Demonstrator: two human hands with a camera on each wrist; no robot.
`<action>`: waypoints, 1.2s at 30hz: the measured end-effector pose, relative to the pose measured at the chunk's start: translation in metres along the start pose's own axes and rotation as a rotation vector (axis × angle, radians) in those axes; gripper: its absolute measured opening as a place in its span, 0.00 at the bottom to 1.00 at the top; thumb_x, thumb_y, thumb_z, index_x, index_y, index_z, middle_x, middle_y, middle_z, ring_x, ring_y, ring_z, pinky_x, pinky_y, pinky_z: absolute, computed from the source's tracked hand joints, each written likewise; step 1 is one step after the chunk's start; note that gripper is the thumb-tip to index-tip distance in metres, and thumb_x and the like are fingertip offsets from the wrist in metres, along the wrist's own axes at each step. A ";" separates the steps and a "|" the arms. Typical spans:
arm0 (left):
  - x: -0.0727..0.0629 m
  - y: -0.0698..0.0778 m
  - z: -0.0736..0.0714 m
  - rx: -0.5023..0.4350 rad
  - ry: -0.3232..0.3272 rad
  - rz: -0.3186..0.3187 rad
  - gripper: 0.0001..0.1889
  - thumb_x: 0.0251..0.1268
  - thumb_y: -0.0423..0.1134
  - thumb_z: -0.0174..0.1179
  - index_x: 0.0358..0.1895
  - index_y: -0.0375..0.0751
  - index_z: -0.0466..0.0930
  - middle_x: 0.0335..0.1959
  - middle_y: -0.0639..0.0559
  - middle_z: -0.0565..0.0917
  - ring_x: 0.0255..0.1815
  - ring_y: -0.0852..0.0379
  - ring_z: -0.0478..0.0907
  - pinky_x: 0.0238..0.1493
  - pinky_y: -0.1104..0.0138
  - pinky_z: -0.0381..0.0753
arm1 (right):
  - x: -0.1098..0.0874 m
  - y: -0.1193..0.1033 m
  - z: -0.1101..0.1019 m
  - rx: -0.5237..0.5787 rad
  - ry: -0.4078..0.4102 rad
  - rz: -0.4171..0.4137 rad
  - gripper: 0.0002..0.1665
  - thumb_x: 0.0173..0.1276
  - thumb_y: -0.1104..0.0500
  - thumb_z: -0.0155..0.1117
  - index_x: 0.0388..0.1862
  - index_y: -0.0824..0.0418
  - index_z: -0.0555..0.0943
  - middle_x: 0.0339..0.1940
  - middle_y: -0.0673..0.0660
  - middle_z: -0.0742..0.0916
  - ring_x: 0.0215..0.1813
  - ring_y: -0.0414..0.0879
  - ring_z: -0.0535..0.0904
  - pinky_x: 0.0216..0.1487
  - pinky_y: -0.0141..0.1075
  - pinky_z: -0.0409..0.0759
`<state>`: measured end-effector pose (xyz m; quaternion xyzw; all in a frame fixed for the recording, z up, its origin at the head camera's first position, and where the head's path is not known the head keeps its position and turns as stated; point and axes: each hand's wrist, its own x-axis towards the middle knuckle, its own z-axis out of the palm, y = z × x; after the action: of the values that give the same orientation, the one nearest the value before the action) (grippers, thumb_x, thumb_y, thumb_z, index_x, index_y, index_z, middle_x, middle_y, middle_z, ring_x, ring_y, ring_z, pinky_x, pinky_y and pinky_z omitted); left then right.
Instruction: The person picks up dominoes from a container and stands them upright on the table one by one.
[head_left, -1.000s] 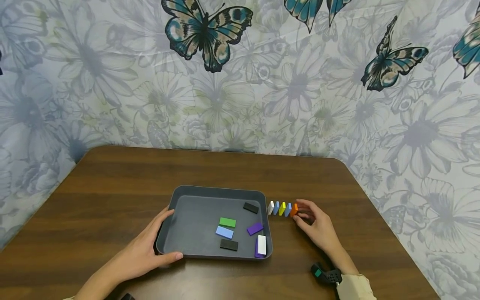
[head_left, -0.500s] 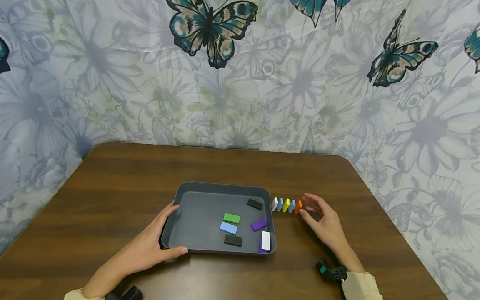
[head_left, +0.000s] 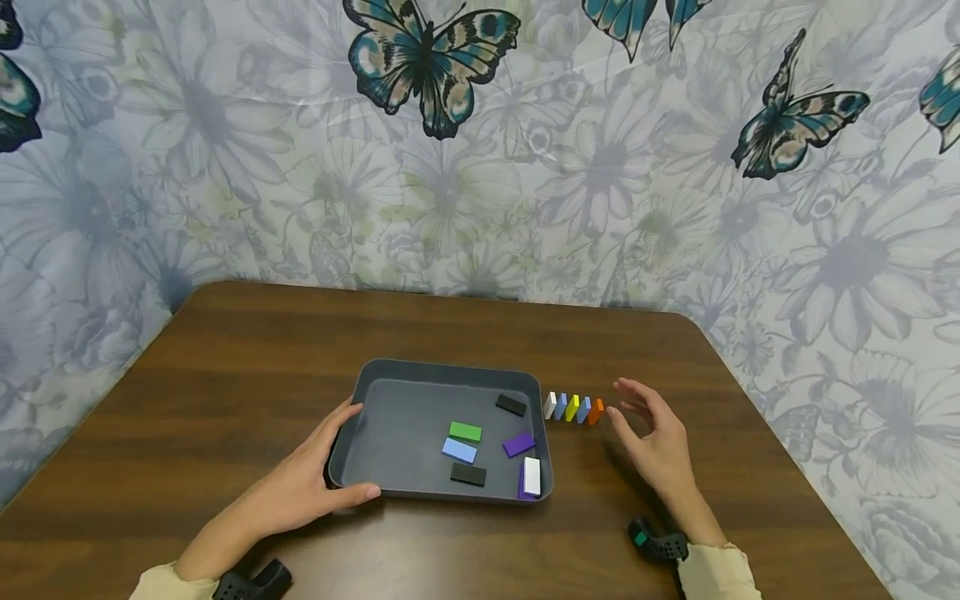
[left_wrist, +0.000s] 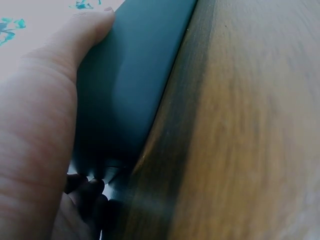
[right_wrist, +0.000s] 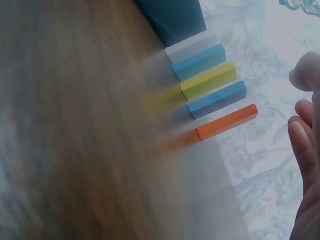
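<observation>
Head — tray (head_left: 401,437) between hands (head_left: 311,479) (head_left: 662,443)

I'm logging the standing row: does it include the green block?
No, the green block lies in the gray tray, and the five-block row stands outside it.

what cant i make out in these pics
Near purple block, head view: mostly covered by the white block.
Tray, left wrist view: cut off by the top edge.
Right hand, right wrist view: cut off by the right edge.
Table, right wrist view: grain lost to blur.
</observation>
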<state>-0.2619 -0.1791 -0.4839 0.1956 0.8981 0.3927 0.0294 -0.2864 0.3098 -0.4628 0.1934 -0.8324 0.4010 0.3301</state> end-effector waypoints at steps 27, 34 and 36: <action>0.000 0.004 0.004 0.001 0.014 -0.010 0.56 0.58 0.68 0.71 0.83 0.52 0.50 0.85 0.42 0.50 0.80 0.31 0.58 0.64 0.32 0.69 | 0.025 -0.062 0.056 -0.025 -0.337 -0.192 0.29 0.62 0.69 0.75 0.63 0.62 0.80 0.54 0.58 0.88 0.50 0.52 0.86 0.50 0.39 0.85; 0.000 0.003 0.004 0.015 0.023 -0.017 0.55 0.58 0.68 0.70 0.83 0.54 0.50 0.85 0.42 0.50 0.79 0.31 0.59 0.63 0.33 0.70 | 0.031 -0.076 0.081 -0.005 -0.499 -0.186 0.25 0.66 0.64 0.74 0.62 0.63 0.80 0.55 0.58 0.88 0.51 0.50 0.87 0.51 0.39 0.86; 0.000 0.004 0.005 0.017 0.026 -0.011 0.55 0.58 0.68 0.70 0.83 0.53 0.50 0.85 0.42 0.51 0.79 0.31 0.59 0.63 0.33 0.70 | 0.032 -0.079 0.083 -0.010 -0.513 -0.167 0.25 0.66 0.64 0.75 0.62 0.63 0.80 0.55 0.57 0.88 0.50 0.49 0.87 0.51 0.39 0.86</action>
<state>-0.2593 -0.1738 -0.4845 0.1859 0.9028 0.3874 0.0182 -0.2954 0.1942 -0.4365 0.3549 -0.8720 0.3061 0.1412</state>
